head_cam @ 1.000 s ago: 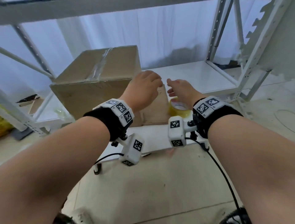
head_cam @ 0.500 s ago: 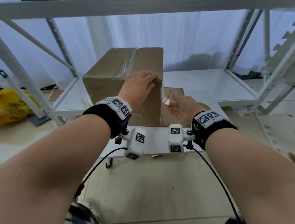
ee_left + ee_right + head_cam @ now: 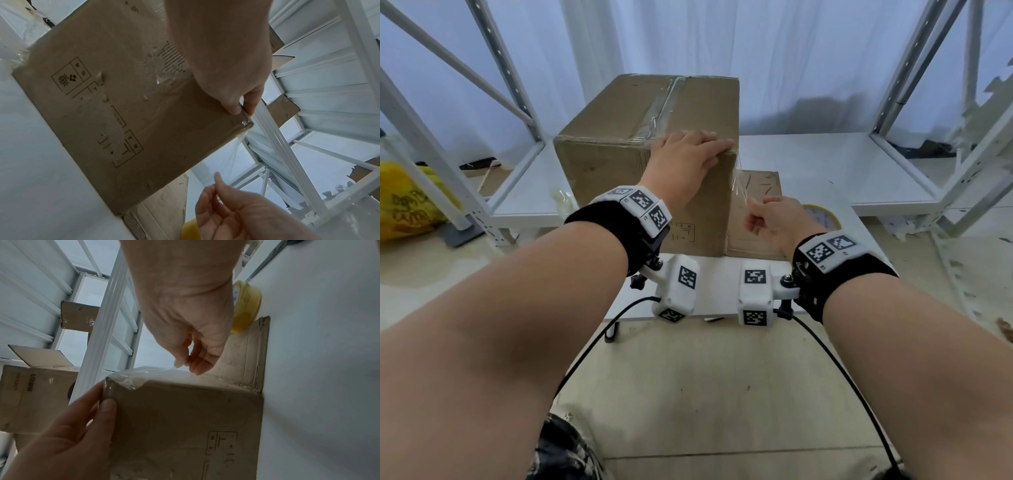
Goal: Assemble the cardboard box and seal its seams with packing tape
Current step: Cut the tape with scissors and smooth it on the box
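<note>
Shelf: white metal shelving unit [image 3: 825, 164], carries everything; box sits at centre of the head view.
Box: closed brown cardboard box [image 3: 619, 171], upright on the shelf, clear tape already along its top seam; a flat brown cardboard sheet [image 3: 760, 212] lies under/behind it at 3 o'clock.
Left hand: left hand [image 3: 685, 161] over the box's top near-right corner, fingers curled over the edge and thumb on the front face (clamped on the corner, pinning tape there, by the look of it).
Right hand: right hand [image 3: 774, 219] at 4 o'clock of that corner, just off the box's right side; thumb and forefinger pinched together on the loose end of the tape.
Roll: yellow roll of packing tape [image 3: 822, 216] flat on the shelf at 3 o'clock of the right hand, just behind it, not held.
Tape: clear strip of packing tape [image 3: 739, 181] runs from the corner down to the pinch, hanging free of the side wall.
Step (my guess): lay the tail down the right side and rub it flat.
Risk 1: strip twists or sticks to itself – cause: thin film, held at one end only.
Risk 2: wrinkles/air under the tape – cause: pressing it down before it's pulled taut.
Risk 3: corner end lifts – cause: too hard a pull if the left hand eases.
</note>
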